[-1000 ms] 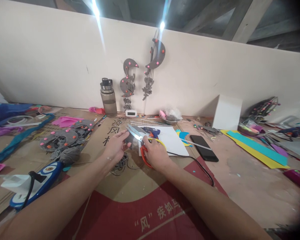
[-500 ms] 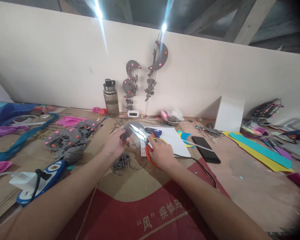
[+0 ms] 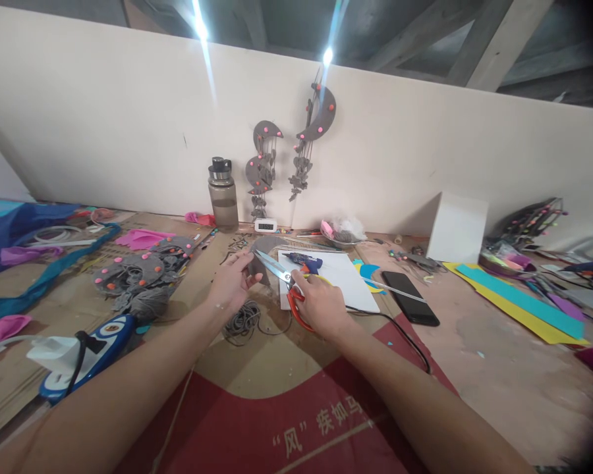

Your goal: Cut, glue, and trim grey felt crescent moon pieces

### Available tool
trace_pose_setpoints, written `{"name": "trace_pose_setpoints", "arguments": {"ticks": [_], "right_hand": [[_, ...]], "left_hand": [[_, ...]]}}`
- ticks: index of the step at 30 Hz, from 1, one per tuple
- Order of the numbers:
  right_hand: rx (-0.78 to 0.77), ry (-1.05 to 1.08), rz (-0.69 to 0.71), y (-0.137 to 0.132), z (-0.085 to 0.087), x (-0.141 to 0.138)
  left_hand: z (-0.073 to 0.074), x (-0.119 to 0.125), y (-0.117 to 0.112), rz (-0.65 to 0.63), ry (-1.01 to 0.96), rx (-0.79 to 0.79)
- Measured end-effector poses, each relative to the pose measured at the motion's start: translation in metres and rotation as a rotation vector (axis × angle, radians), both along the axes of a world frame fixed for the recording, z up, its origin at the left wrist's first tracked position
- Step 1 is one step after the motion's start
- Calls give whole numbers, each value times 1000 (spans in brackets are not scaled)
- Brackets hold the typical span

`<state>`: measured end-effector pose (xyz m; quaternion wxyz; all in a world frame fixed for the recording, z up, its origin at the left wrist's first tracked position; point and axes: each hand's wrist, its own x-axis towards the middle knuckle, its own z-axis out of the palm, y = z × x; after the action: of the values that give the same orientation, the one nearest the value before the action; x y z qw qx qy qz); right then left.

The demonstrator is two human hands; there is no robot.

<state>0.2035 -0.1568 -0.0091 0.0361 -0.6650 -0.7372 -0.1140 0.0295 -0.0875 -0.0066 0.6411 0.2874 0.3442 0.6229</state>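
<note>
My right hand (image 3: 320, 301) is closed around the orange-red handles of a pair of scissors (image 3: 275, 268). Their blades point up and left, nearly together, toward the fingers of my left hand (image 3: 233, 282). Thumb and fingers of that hand pinch a grey curved felt piece (image 3: 261, 271), which lies partly behind the blades. Whether the blades touch the felt I cannot tell. Below the hands lies a loose coil of grey yarn (image 3: 244, 322), with one strand trailing right. A blue glue gun (image 3: 304, 262) rests on white paper (image 3: 348, 283) just beyond the scissors.
A water bottle (image 3: 223, 196) and a small digital clock (image 3: 265, 226) stand by the wall. Grey moon hangings (image 3: 321, 115) hang above. At left are decorated grey crescents (image 3: 133, 271) and a blue power strip (image 3: 91, 355); at right, a phone (image 3: 410, 298) and coloured strips (image 3: 518, 299).
The scissor blades have come closer together. The grey felt piece has tilted in my left hand, and more of the glue gun shows. The whole view has shifted slightly.
</note>
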Motion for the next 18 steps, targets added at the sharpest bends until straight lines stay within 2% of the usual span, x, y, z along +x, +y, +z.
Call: {"name": "trace_pose_setpoints", "arguments": {"ticks": [11,18], "right_hand": [[-30,-19,20,-1,2,-1],[-20,-100,19,-1,3,0]], "left_hand": [[-2,-1,1,48,50,-4],[-3,-1,-1,32,77,-5]]}}
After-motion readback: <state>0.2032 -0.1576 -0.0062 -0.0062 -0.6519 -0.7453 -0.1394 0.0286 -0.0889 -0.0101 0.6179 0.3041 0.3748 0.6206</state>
